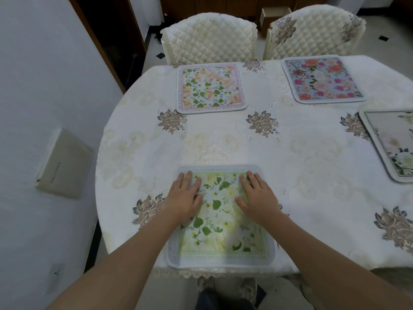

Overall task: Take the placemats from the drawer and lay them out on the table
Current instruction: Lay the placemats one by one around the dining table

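Flat fingers [187, 178] press the near placemat [220, 222]; three placemats [210, 87] lie beyond.

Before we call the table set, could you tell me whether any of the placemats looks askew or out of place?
Mostly tidy. The near placemat, under both flat hands, left hand and right hand, lies square to the table edge. The placemat at the right edge sits angled and is cut off by the frame. A drawer behind the chairs stands open.

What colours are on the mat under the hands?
Pale yellow-green placemat with green leaves, small yellow flowers and a grey border; head view.
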A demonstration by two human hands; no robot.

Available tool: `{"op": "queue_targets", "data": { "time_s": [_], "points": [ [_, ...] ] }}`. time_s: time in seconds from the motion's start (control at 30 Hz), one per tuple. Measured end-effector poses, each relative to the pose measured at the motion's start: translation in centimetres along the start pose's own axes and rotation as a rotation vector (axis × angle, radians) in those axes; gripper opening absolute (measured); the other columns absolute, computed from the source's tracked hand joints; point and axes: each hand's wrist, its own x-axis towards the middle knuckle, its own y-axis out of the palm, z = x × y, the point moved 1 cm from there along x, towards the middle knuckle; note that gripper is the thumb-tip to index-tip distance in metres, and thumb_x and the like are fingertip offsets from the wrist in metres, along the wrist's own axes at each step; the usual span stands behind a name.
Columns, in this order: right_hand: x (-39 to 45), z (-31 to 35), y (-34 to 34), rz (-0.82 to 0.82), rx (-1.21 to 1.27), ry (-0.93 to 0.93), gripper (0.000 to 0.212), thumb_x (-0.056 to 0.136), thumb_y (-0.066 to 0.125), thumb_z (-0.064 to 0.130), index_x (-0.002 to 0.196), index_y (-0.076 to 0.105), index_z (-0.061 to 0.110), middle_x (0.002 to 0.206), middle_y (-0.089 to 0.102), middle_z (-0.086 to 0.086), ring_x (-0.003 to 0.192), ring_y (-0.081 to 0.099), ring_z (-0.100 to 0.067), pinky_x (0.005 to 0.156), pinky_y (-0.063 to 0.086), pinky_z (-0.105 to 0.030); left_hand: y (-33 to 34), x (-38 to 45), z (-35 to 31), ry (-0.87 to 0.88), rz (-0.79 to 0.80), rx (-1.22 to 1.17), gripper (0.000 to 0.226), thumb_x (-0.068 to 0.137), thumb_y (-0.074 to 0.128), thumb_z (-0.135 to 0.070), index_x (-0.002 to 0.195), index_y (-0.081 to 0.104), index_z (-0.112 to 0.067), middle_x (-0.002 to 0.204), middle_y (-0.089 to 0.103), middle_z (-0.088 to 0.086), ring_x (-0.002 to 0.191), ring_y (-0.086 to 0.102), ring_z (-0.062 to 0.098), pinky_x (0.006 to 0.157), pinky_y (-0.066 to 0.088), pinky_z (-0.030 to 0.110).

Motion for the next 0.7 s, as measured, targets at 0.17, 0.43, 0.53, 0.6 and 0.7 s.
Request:
{"op": "queue_targets", "data": {
  "time_s": [0.17, 0.43, 0.53, 0.6, 0.7],
  "points": [
    [-2.6, 0.1, 1.0, 0.001, -0.019, 0.003, 0.071, 0.097, 0.031, 0.053, 0.155, 0.003, 0.022, 0.163, -0.003, -0.005, 0.149, -0.003, -0.024, 0.122, 0.008, -0.039, 0.8, -3.0, -0.6, -0.005, 0.011, -0.006, 0.06, 0.102, 0.015, -0.051, 0.156, 0.002, -0.029, 0.162, -0.011, 0.005, 0.148, -0.015, 0.025, 0.122, 0.002, 0.043],
    [-7.3, -0.1, 2.8, 0.034, -0.045, 0.013, 0.079, 0.085, 0.006, 0.063, 0.154, 0.0, 0.026, 0.162, -0.007, 0.0, 0.149, -0.006, -0.02, 0.12, 0.007, -0.044, 3.3, -7.3, -1.3, -0.019, -0.031, -0.057, 0.067, 0.096, 0.007, -0.056, 0.155, 0.011, -0.026, 0.163, -0.003, 0.005, 0.15, -0.01, 0.023, 0.122, 0.006, 0.041],
    [-9.5, -0.2, 3.7, 0.026, -0.028, 0.006, 0.078, 0.085, 0.005, 0.062, 0.155, 0.001, 0.026, 0.162, -0.006, 0.0, 0.149, -0.006, -0.019, 0.12, 0.007, -0.04, 4.3, -9.4, -1.9, -0.031, -0.043, -0.068, 0.067, 0.096, 0.005, -0.055, 0.155, 0.013, -0.025, 0.163, -0.001, 0.005, 0.15, -0.008, 0.022, 0.122, 0.006, 0.04],
    [-11.2, 0.0, 4.3, 0.021, -0.018, 0.0, 0.08, 0.084, 0.001, 0.062, 0.155, 0.001, 0.025, 0.162, -0.006, 0.0, 0.149, -0.006, -0.018, 0.12, 0.005, -0.036, 5.1, -11.0, -2.6, -0.039, -0.049, -0.075, 0.072, 0.093, 0.0, -0.057, 0.155, 0.014, -0.026, 0.164, 0.0, 0.004, 0.15, -0.008, 0.022, 0.122, 0.006, 0.04],
    [-13.5, 0.3, 5.0, 0.031, -0.009, -0.007, 0.085, 0.078, -0.005, 0.062, 0.154, 0.0, 0.025, 0.161, -0.009, 0.001, 0.149, -0.007, -0.018, 0.118, 0.002, -0.031, 5.9, -13.2, -3.5, -0.06, -0.057, -0.081, 0.071, 0.092, -0.001, -0.056, 0.155, 0.014, -0.026, 0.163, -0.001, 0.003, 0.149, -0.01, 0.021, 0.122, 0.002, 0.037]
  ]
}}
